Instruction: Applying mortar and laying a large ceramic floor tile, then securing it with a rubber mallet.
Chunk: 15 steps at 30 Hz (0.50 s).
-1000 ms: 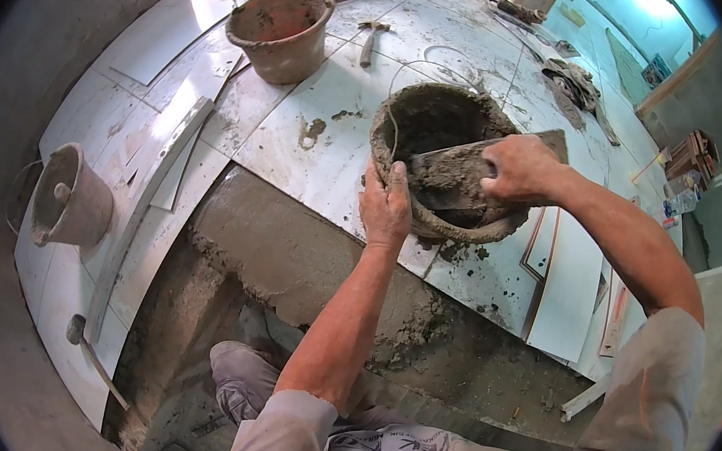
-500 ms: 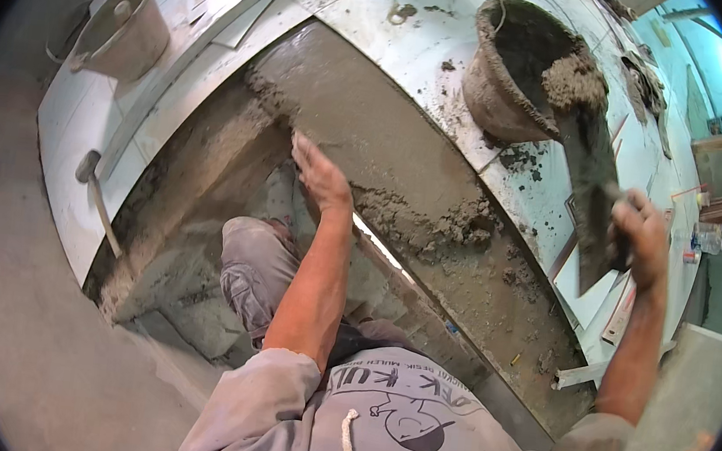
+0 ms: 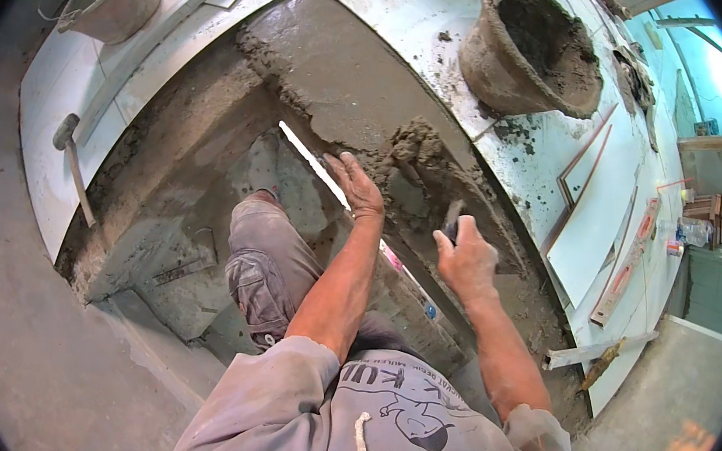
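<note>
In my right hand (image 3: 470, 259) is the handle of a trowel (image 3: 407, 193). Its mud-covered blade lies at the wet mortar bed (image 3: 333, 73), next to a heaped lump of mortar (image 3: 422, 144). My left hand (image 3: 358, 188) is held flat with its fingers stretched out, beside the bed's near edge and the trowel. Along that edge runs a long straight board (image 3: 319, 168) with a bright white upper edge; my left hand partly covers it. Whether the palm touches the board or the mortar, I cannot tell.
A mortar-caked bucket (image 3: 496, 72) stands on the white tiles beyond the bed. Another bucket (image 3: 120, 2) and a hammer (image 3: 69, 155) are at the left. Cut tiles (image 3: 588, 241) and a spirit level (image 3: 625, 262) lie at the right. My bent leg (image 3: 269, 260) is below the board.
My right hand has brought the loaded trowel from beside the bucket down and left to the bed, where a mortar lump now sits. My left hand has shifted right and slightly down.
</note>
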Available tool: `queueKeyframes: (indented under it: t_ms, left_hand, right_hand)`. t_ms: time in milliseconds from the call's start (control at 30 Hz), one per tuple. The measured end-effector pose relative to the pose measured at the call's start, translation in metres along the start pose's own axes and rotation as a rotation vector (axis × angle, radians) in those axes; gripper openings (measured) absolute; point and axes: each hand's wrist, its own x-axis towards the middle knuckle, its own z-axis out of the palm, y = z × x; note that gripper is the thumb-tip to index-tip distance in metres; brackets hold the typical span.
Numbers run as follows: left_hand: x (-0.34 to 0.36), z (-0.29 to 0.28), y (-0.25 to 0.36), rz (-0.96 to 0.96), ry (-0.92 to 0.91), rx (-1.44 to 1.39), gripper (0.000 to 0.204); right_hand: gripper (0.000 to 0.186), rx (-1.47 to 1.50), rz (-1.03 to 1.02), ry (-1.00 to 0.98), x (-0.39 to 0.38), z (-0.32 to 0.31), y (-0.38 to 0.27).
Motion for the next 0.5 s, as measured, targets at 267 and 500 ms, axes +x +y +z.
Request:
queueKeyframes:
  t_ms: [267, 500]
  left_hand:
    - [-0.001, 0.013, 0.009, 0.042, 0.114, -0.052, 0.073]
    - [0.005, 0.014, 0.01, 0.04, 0.108, -0.09, 0.074]
  right_hand:
    - [0.035, -0.045, -0.081, 0.083, 0.005, 0.024, -0.009]
    - [0.034, -0.104, -0.107, 0.05, 0.006, 0.022, -0.012]
